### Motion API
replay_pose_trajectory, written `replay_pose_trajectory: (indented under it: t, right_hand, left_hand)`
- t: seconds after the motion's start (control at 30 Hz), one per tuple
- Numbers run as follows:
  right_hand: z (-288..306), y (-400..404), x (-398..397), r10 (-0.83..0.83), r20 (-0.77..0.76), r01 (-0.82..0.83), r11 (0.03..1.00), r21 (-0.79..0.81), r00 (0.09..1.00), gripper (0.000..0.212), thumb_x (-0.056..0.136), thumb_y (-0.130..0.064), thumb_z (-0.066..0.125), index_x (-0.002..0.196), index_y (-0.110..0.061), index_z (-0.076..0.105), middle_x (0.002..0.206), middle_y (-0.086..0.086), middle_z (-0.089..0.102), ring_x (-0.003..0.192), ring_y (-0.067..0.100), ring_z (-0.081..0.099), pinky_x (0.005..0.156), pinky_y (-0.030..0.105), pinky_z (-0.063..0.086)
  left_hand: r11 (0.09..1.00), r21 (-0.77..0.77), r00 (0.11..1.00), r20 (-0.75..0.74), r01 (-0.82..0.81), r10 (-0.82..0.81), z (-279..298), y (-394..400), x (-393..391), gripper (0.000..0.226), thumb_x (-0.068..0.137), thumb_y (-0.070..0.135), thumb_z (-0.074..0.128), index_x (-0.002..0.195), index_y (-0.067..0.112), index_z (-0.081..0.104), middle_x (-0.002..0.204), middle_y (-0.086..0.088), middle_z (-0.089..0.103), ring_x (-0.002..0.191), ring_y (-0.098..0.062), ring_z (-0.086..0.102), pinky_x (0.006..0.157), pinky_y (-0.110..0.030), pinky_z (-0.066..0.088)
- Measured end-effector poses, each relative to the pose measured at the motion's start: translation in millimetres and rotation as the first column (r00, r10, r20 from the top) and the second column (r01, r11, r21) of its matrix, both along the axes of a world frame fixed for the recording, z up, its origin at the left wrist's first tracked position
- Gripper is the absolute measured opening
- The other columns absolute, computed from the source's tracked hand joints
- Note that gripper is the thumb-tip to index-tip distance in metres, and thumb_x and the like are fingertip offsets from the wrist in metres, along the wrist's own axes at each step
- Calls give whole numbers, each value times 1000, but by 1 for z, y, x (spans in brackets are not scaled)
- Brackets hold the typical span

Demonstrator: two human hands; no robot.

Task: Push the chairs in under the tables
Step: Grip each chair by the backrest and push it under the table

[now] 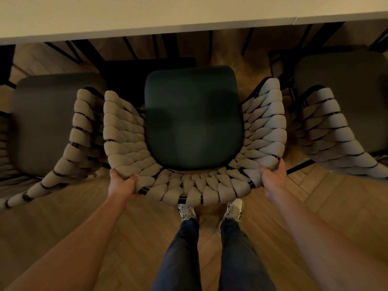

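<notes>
Directly below me stands a chair (pixel 193 120) with a dark green seat cushion and a curved backrest of thick beige woven straps on a black frame. My left hand (pixel 122 181) grips the backrest's left rear rim. My right hand (pixel 273 175) grips the right rear rim. The pale table (pixel 147 15) runs across the top of the view. The seat's front edge lies a little short of the table's edge, out from under it.
A matching chair (pixel 54 124) stands close on the left and another (pixel 344 114) close on the right, both with grey seats. Black table legs (pixel 130 49) show under the table. My legs and shoes (pixel 210 213) stand on wooden herringbone floor behind the chair.
</notes>
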State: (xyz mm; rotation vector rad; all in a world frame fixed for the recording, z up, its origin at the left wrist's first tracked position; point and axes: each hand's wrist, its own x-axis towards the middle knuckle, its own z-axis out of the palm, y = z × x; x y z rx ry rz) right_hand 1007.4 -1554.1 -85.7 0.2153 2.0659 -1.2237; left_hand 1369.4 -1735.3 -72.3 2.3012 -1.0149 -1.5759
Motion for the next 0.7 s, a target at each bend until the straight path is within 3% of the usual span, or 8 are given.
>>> replay_pose_trajectory:
  t: [0.17,0.57,0.7]
  right_hand:
    - [-1,-2,4,-15,-35,15,1000,3,999,74,90,3,63,153,-20,31,144,11,49,129,28,50,97,34,43]
    - [-3,6,16,-27,-47,29,999,27,999,72,91,0,62,154,-19,30,145,11,49,131,28,49,105,40,44]
    - [-5,11,15,-32,-14,33,999,25,999,75,90,3,62,154,-19,30,143,12,51,127,28,53,97,35,46]
  left_hand:
    - [1000,-16,1000,4,17,-17,1,-2,2,65,93,16,65,145,30,28,140,-13,46,110,-34,58,80,-58,57]
    - [998,17,997,39,60,-61,6,-4,8,71,91,19,67,147,30,25,143,-10,44,119,-38,55,80,-59,57]
    - [996,1,996,41,84,-84,6,-2,9,71,91,20,68,146,33,25,143,-13,44,118,-39,55,79,-59,57]
